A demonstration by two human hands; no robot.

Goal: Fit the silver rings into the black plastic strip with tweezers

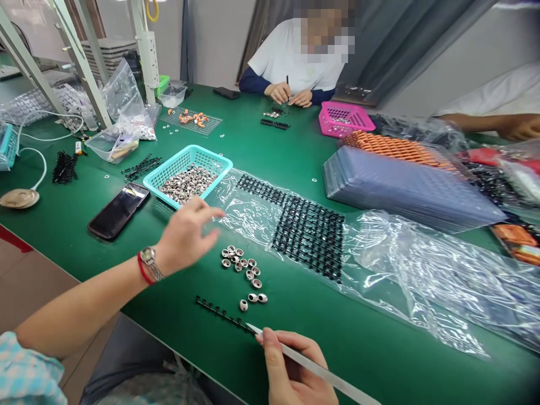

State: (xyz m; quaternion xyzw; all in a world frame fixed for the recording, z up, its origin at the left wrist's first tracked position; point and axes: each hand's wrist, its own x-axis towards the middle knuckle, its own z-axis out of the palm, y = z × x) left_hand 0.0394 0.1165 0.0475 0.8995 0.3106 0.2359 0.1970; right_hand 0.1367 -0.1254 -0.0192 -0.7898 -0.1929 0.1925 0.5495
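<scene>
Over the counter (295,306), the left hand (183,236) hangs near the turquoise basket (167,165), fingers apart; the right hand (297,368) has its fingers clamped on a white tool (323,372)

The smooth green tabletop (169,301) is brightly and fairly evenly lit, sharp white glare is thrown back by the clear, crinkled plastic film (392,247), shadows are kept soft, and the picture's outer edges are visibly stretched and blurred.

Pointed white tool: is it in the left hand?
No, the right hand holds the pointed white tool, its tip at a black strip.
</scene>
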